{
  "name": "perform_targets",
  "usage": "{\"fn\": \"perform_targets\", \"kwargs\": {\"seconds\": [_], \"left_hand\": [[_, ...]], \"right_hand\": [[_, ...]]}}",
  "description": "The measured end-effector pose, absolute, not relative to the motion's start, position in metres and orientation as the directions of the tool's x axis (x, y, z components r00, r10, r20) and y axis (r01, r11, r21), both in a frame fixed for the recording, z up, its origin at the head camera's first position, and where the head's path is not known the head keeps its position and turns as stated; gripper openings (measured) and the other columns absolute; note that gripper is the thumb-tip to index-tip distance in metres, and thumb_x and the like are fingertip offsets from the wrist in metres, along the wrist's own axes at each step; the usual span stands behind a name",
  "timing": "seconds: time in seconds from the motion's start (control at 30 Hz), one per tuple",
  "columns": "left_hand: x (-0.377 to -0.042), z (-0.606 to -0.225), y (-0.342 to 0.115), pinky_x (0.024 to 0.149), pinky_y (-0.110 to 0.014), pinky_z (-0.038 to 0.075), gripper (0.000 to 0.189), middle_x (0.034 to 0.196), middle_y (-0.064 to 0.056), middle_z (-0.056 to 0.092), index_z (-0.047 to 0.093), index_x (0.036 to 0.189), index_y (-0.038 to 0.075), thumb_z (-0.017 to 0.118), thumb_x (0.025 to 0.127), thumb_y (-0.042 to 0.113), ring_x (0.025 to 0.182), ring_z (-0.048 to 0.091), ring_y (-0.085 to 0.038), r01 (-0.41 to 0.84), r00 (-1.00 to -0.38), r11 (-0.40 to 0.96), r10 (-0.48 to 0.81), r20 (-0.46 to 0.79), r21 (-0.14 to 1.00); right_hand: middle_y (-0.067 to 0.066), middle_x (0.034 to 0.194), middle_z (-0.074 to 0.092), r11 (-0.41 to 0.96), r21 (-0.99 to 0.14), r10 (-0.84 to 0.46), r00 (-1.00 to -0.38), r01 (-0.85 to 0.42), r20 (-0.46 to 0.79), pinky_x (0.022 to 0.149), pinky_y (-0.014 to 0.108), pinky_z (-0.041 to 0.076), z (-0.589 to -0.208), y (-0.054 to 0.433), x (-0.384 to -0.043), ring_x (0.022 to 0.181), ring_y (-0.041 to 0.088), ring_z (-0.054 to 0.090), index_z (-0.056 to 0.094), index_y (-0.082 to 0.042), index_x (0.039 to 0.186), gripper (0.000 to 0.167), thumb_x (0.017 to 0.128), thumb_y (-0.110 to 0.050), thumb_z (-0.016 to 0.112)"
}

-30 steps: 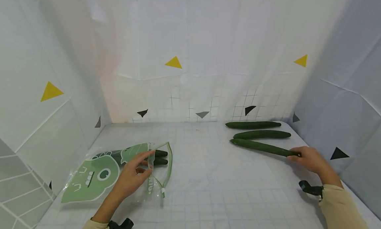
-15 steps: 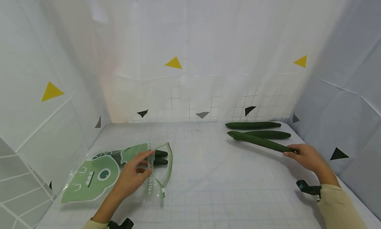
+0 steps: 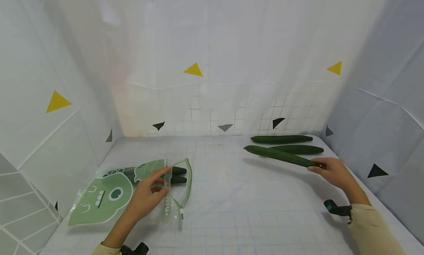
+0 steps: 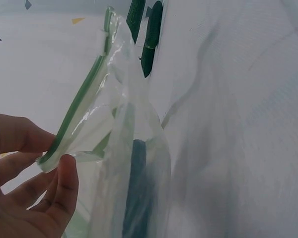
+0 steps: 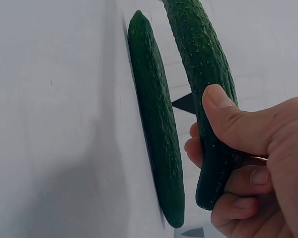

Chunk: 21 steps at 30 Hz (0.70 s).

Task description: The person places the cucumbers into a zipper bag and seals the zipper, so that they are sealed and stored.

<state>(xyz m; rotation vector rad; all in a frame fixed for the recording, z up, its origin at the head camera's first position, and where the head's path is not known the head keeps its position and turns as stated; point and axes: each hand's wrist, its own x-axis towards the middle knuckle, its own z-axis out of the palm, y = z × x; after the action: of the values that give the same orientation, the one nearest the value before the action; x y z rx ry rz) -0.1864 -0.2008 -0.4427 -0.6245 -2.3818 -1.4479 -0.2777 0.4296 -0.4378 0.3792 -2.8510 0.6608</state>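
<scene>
My right hand (image 3: 332, 171) grips a long dark green cucumber (image 3: 279, 154) near its right end and holds it up off the table, its shadow below. In the right wrist view the thumb (image 5: 226, 111) lies along the cucumber's near side with fingers curled behind. My left hand (image 3: 147, 196) pinches the rim of a clear zip bag (image 3: 107, 201) printed with a green cartoon face. The bag's green zip strip (image 4: 79, 101) stands apart at the mouth. Two cucumber ends (image 3: 179, 180) poke out of the bag's opening; their other parts lie behind the print.
Two more cucumbers lie at the table's back right: one (image 3: 281, 139) near the back wall, the other (image 3: 303, 149) partly behind the held one. White sheeting (image 3: 225, 63) with triangle stickers encloses the gridded white table (image 3: 238, 218) at the back and sides.
My right hand has lifted the cucumber and moved it left and a little back, so it now overlaps the middle cucumber in view. The left hand and bag stay put.
</scene>
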Motion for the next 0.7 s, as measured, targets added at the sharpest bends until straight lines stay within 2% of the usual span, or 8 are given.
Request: {"fn": "perform_targets", "kwargs": {"seconds": [0.2,0.7], "left_hand": [[-0.187,-0.442,-0.201,0.080,-0.032,0.061,0.064,0.143,-0.010,0.059,0.060,0.146,0.017,0.071,0.090,-0.011,0.099,0.068,-0.023,0.499,-0.867,0.389,0.217,0.449,0.774],[-0.185,-0.441,-0.200,0.080,-0.032,0.060,0.064,0.141,-0.011,0.059,0.060,0.146,0.015,0.071,0.089,-0.012,0.097,0.068,-0.023,0.495,-0.869,0.397,0.208,0.449,0.773]], "right_hand": [[-0.001,0.071,0.052,0.854,-0.414,-0.218,-0.939,-0.316,0.267,0.052,0.031,0.037,-0.437,0.416,-0.279,0.065,0.017,0.046,0.070,0.012,0.120,0.042,0.096,-0.022,0.077],[0.001,0.080,0.062,0.806,-0.464,-0.270,-0.926,-0.367,0.263,0.056,0.031,0.042,-0.436,0.383,-0.279,0.069,0.018,0.049,0.072,0.010,0.118,0.037,0.094,-0.018,0.080]]}}
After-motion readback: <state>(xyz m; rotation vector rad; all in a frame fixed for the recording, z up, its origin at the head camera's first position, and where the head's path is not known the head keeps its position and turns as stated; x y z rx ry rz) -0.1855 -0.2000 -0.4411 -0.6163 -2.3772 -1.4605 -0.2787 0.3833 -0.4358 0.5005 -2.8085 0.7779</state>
